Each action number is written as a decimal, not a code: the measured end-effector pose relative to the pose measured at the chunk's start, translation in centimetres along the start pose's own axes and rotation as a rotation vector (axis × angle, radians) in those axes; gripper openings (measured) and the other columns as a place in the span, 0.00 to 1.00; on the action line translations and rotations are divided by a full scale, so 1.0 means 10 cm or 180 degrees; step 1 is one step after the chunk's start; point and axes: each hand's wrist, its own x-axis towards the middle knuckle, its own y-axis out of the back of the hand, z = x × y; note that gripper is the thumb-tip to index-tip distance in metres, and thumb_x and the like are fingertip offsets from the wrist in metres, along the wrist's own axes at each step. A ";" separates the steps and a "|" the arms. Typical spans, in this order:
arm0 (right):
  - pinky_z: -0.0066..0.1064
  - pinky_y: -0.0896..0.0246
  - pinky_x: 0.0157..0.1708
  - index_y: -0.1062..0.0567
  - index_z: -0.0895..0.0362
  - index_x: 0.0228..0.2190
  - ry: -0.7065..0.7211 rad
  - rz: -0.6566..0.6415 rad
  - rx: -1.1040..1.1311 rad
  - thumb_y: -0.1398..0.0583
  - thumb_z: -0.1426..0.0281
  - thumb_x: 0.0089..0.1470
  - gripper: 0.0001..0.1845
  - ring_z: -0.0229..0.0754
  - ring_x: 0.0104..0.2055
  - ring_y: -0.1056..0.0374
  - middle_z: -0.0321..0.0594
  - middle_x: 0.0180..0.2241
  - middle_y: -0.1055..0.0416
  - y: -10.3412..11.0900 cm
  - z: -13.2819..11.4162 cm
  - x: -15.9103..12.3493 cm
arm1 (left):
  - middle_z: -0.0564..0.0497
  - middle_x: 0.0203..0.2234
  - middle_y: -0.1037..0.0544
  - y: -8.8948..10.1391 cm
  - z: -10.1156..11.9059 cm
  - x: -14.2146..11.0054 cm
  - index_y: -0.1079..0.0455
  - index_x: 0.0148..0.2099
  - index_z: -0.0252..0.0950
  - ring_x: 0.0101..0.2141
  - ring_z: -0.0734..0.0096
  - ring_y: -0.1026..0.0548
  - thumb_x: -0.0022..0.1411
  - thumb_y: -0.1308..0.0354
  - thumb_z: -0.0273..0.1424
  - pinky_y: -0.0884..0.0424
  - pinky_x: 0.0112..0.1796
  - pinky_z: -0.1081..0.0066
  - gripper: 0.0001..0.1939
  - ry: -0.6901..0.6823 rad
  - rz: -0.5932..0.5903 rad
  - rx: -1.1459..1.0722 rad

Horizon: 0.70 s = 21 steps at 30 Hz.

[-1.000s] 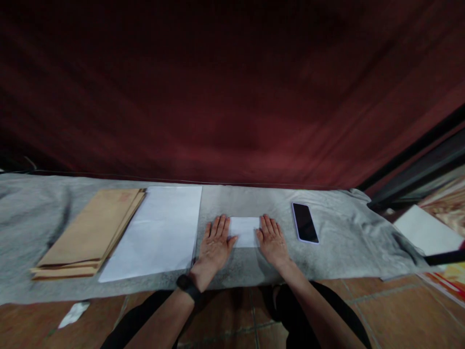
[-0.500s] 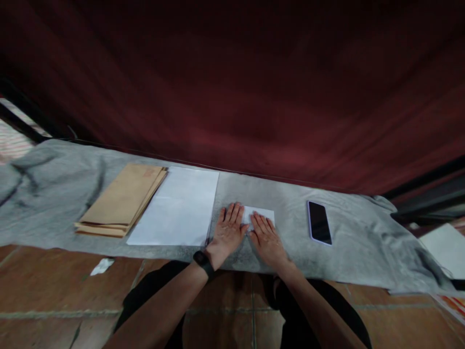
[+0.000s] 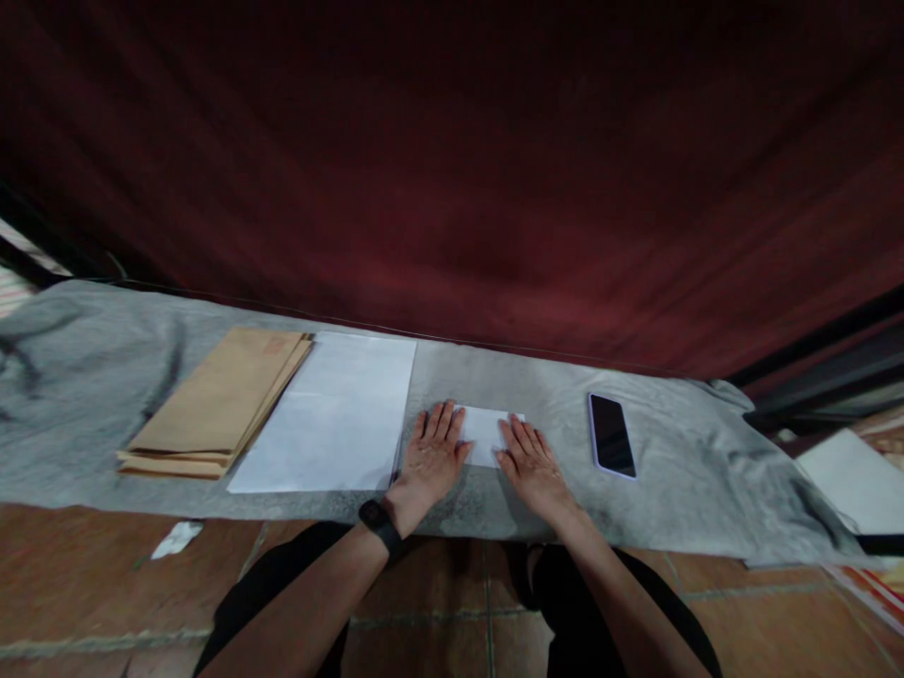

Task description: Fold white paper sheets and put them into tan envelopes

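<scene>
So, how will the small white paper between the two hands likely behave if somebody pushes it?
The small white paper looks thin, so it is probably light and apt to bend. Lying flat, it seems unlikely to roll or tip. The grey cloth beneath shows wrinkles at the right, so it might bunch up under a push.

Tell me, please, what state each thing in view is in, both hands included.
Small white paper: lying flat, ends partly covered
Left hand: open, palm down on the paper's left end
Right hand: open, palm down at its right end
Large white paper: flat, unfolded
Brown envelopes: stacked, slightly uneven
Phone: face up, screen dark
Wristband: worn
Gray cloth: spread out, wrinkled toward both ends
</scene>
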 end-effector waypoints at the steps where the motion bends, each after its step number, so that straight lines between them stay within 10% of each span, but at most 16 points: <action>1: 0.49 0.55 0.69 0.46 0.55 0.69 -0.0026 -0.0010 -0.0024 0.54 0.57 0.70 0.31 0.50 0.73 0.56 0.45 0.71 0.52 0.00 0.02 -0.01 | 0.42 0.71 0.46 0.01 0.00 0.00 0.46 0.71 0.34 0.70 0.53 0.49 0.73 0.58 0.40 0.54 0.67 0.50 0.30 0.0019 -0.0014 0.0003; 14: 0.51 0.51 0.67 0.45 0.51 0.69 -0.0246 -0.0082 -0.0203 0.54 0.61 0.70 0.29 0.53 0.72 0.54 0.43 0.72 0.54 0.07 0.24 -0.05 | 0.42 0.69 0.42 0.09 -0.09 -0.01 0.43 0.70 0.34 0.69 0.50 0.48 0.70 0.54 0.32 0.51 0.66 0.46 0.28 -0.0035 0.0009 -0.0123; 21: 0.52 0.50 0.67 0.42 0.51 0.67 -0.0260 -0.0069 0.0016 0.54 0.59 0.70 0.28 0.52 0.72 0.54 0.45 0.71 0.51 0.09 0.25 -0.03 | 0.42 0.66 0.35 0.21 -0.11 -0.05 0.35 0.65 0.37 0.66 0.60 0.39 0.67 0.44 0.36 0.46 0.66 0.54 0.26 -0.1249 -0.0314 -0.0544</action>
